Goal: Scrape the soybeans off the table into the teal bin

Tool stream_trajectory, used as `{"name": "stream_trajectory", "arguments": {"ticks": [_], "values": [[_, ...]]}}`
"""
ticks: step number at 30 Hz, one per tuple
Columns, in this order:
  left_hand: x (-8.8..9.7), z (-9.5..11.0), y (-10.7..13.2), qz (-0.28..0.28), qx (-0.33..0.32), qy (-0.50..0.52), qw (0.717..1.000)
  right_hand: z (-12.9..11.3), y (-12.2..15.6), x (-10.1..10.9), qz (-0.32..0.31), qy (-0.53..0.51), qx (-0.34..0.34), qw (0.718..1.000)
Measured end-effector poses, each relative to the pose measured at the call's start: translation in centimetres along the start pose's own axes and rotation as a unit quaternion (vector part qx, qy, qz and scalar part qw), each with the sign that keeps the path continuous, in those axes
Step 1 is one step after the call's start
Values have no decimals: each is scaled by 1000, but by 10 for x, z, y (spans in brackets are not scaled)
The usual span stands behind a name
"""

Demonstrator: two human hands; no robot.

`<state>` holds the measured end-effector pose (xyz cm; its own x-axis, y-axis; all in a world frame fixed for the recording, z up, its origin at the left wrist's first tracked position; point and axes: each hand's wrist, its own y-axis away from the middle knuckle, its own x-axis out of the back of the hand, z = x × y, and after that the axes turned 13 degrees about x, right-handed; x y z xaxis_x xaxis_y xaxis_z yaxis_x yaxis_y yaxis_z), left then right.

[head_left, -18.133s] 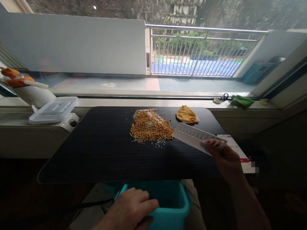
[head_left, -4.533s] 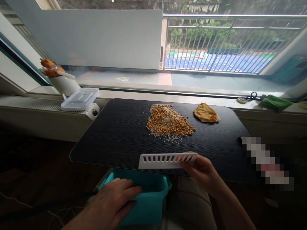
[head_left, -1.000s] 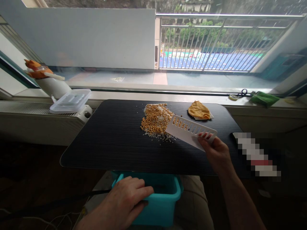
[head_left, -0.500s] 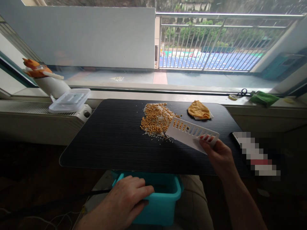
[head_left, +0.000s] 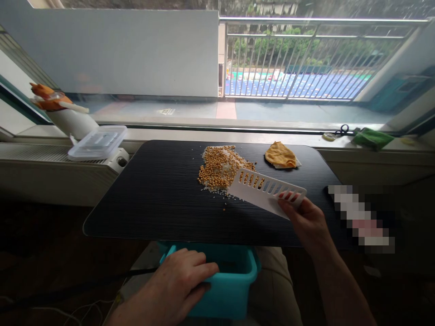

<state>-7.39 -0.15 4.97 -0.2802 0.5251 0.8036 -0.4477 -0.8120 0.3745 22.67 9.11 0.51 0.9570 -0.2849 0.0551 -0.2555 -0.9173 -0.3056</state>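
Observation:
My right hand (head_left: 307, 219) pinches one end of a flat white slotted plastic strip (head_left: 253, 195), tilted over the black table. The strip's far end touches the near right edge of a heap of small round golden beans (head_left: 217, 165) mixed with white, rice-like grains. Some golden beans show through its slots. Below the table's front edge, my left hand (head_left: 181, 278) grips the near left rim of a turquoise plastic bin (head_left: 220, 299) between the legs. The bin's inside is dark, so its contents are hard to make out.
A folded orange-yellow cloth (head_left: 280, 155) lies at the back right of the black table (head_left: 146, 203). On the left, a clear plastic box (head_left: 98, 142) rests over the radiator. Scissors (head_left: 342, 130) and a green cloth (head_left: 372, 138) lie on the windowsill.
My right hand has shifted the slotted strip slightly left along the heap's near edge. A loose golden bean now lies in front of the heap. My left hand stays on the bin.

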Motion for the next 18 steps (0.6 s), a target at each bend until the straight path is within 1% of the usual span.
{"name": "stream_trajectory", "arguments": {"ticks": [6,9,13,15,16,18], "values": [[-2,-2,1,10,-3,-3,1000,-2,6,7,-11,6,8,1000],[-2,-3,0,16,-7,-5,1000,-5,14,10,-55,11,19,998],[-1,-3,1,27,-8,-10,1000,-17,27,17,-172,19,19,985],[0,-2,1,28,-8,-12,999,-22,30,21,-215,22,8,976],[0,-2,1,30,-9,-12,999,-22,31,22,-220,21,5,975],[-1,-3,1,31,-14,-9,999,-20,30,21,-198,17,8,980]]}}
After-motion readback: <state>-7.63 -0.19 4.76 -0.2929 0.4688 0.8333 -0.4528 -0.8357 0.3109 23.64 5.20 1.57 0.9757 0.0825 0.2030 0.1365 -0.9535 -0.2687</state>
